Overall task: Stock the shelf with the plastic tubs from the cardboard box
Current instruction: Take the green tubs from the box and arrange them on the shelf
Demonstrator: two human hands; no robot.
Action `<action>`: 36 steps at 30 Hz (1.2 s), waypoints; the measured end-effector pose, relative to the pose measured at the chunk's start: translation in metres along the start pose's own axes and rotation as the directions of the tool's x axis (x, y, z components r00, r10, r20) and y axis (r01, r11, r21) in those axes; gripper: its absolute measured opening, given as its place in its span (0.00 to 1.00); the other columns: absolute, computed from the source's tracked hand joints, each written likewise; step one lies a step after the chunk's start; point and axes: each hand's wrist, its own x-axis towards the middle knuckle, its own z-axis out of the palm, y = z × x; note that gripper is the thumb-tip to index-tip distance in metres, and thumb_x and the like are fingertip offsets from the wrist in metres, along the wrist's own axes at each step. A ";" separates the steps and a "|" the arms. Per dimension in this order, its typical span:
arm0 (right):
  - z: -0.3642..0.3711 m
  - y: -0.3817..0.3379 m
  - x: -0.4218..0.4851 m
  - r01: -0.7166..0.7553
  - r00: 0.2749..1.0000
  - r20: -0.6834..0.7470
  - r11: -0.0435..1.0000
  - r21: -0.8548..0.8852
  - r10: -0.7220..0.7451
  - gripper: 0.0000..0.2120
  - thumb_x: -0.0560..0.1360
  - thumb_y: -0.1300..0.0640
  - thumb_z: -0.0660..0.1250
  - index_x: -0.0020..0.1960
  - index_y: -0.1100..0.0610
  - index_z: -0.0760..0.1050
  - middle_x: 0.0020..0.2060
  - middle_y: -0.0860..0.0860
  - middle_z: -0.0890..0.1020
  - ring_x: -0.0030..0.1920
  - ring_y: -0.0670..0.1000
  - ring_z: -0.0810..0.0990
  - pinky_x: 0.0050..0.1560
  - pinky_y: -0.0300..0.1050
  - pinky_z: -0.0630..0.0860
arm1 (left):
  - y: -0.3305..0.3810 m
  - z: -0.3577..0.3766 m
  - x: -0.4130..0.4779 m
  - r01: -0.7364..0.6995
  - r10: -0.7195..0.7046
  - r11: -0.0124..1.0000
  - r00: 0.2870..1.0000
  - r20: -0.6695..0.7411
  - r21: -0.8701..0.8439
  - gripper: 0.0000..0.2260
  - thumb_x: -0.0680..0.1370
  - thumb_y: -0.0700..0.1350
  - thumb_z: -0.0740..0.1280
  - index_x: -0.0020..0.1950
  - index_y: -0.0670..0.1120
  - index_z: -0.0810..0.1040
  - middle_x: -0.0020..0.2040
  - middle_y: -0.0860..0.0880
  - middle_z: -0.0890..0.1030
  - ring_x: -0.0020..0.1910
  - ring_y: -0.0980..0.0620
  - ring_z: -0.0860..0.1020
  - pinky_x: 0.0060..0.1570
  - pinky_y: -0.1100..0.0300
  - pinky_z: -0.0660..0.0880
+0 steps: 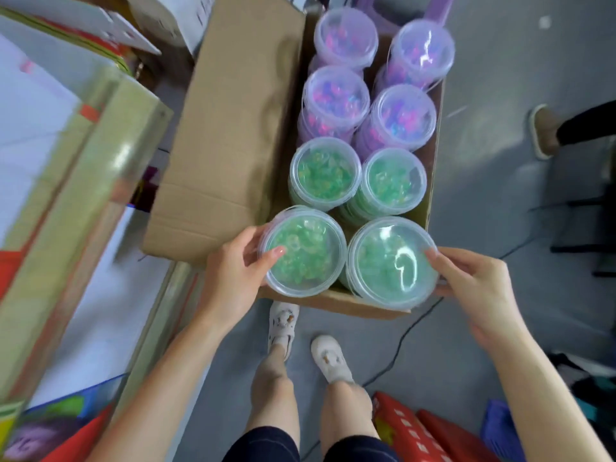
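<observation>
An open cardboard box (353, 303) stands on the floor in front of me, packed with clear-lidded plastic tubs. Several at the far end hold purple and pink pieces (336, 98); the nearer ones hold green pieces (325, 175). My left hand (238, 275) grips the near left green tub (305, 251), thumb on its lid and fingers around its side. My right hand (473, 281) grips the near right green tub (388, 261) the same way. Both tubs sit higher than the rest. The shelf (83, 181) runs along the left, blurred.
A box flap (230, 128) lies open toward the shelf on the left. More cartons sit at the top left. A black cable (403, 341) crosses the grey floor by my feet. Red packages (410, 428) lie at the bottom right. Another person's shoe (545, 130) is at the right.
</observation>
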 end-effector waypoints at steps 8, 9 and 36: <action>-0.032 -0.067 -0.063 0.207 0.965 0.122 0.960 0.189 -0.232 0.05 0.71 0.56 0.72 0.43 0.57 0.84 0.41 0.59 0.85 0.43 0.59 0.84 0.45 0.54 0.82 | 0.056 -0.034 -0.139 -0.111 0.174 0.977 0.905 -0.389 0.180 0.10 0.74 0.55 0.67 0.41 0.49 0.78 0.34 0.56 0.82 0.37 0.60 0.79 0.40 0.60 0.74; -0.038 -0.075 -0.073 0.242 0.953 0.135 0.950 0.197 -0.270 0.04 0.71 0.57 0.72 0.42 0.57 0.84 0.41 0.61 0.85 0.41 0.57 0.83 0.44 0.53 0.82 | 0.059 -0.036 -0.158 -0.108 0.168 0.981 0.882 -0.439 0.158 0.16 0.73 0.59 0.65 0.41 0.46 0.78 0.34 0.50 0.82 0.38 0.52 0.80 0.41 0.53 0.76; 0.087 -0.279 -0.601 0.557 -0.054 0.768 0.619 0.554 -0.638 0.10 0.71 0.58 0.68 0.32 0.57 0.83 0.33 0.51 0.84 0.31 0.48 0.80 0.29 0.36 0.78 | 0.064 -0.274 -0.763 -0.094 0.075 0.993 0.070 -0.995 0.069 0.15 0.77 0.52 0.64 0.42 0.40 0.81 0.34 0.48 0.77 0.32 0.57 0.74 0.36 0.59 0.76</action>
